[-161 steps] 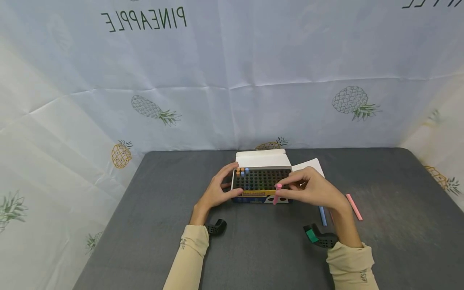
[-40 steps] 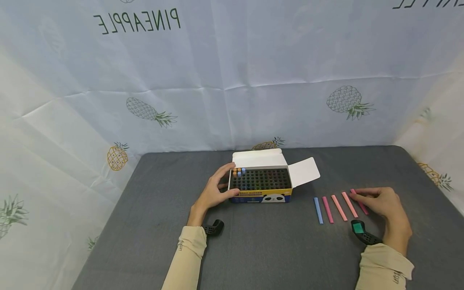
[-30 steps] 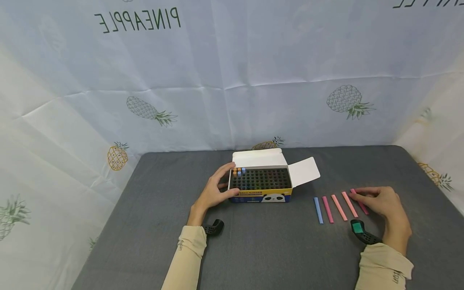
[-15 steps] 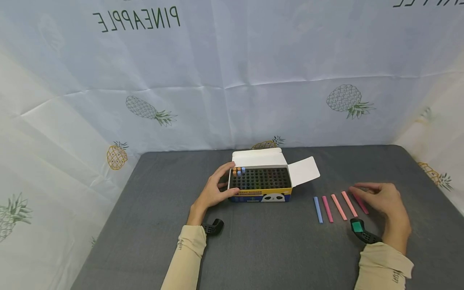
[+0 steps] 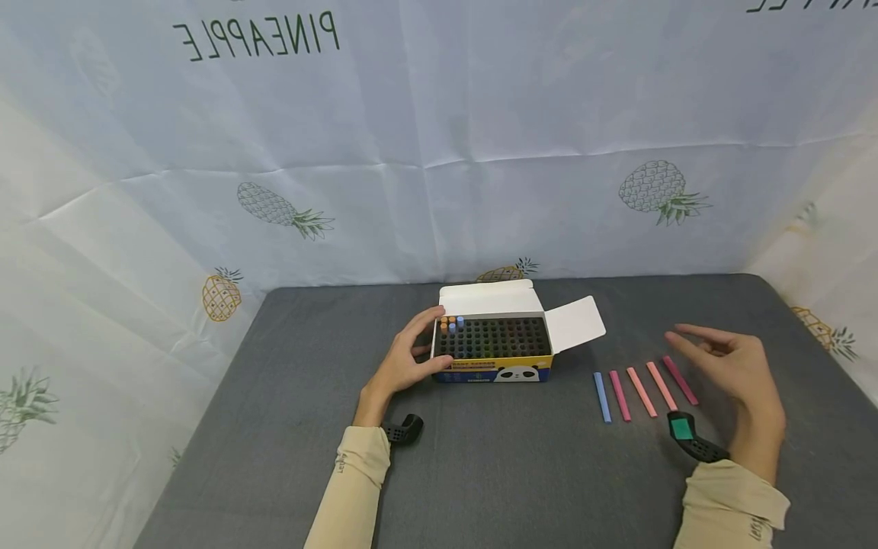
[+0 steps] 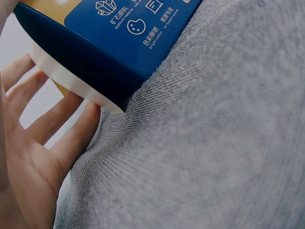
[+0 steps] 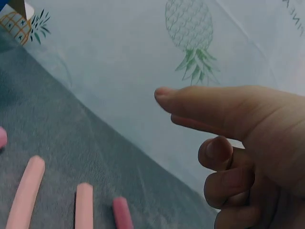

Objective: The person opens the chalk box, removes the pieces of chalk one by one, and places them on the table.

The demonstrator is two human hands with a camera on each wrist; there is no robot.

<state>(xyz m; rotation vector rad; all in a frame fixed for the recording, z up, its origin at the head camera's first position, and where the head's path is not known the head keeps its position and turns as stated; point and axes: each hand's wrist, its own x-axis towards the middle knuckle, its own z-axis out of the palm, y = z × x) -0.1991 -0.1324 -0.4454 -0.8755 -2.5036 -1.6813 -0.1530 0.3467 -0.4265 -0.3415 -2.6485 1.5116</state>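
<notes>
A chalk box (image 5: 511,374), blue and yellow with a panda face, stands with its white lid flaps raised. Its black insert of holes (image 5: 504,343) carries several orange and blue chalks (image 5: 460,321) at the far left corner. My left hand (image 5: 405,362) holds the box's left end, thumb at the front and fingers round the side; the left wrist view shows fingertips against the white edge. Raised above the table at right, my right hand (image 5: 734,366) holds nothing. Just left of it lies a magenta chalk (image 5: 680,380), whole and apart from the fingers.
Left of that chalk, in a row, lie two salmon-pink chalks (image 5: 642,393) (image 5: 661,386), another magenta chalk (image 5: 620,396) and a blue chalk (image 5: 602,397). A side flap (image 5: 576,324) sticks out right of the box. A pineapple-print curtain (image 5: 425,221) hangs behind the dark grey table (image 5: 507,473).
Earlier my right hand held a pink chalk at the box's front. It then laid the rightmost magenta chalk down, let go and rose. My left hand stayed on the box.
</notes>
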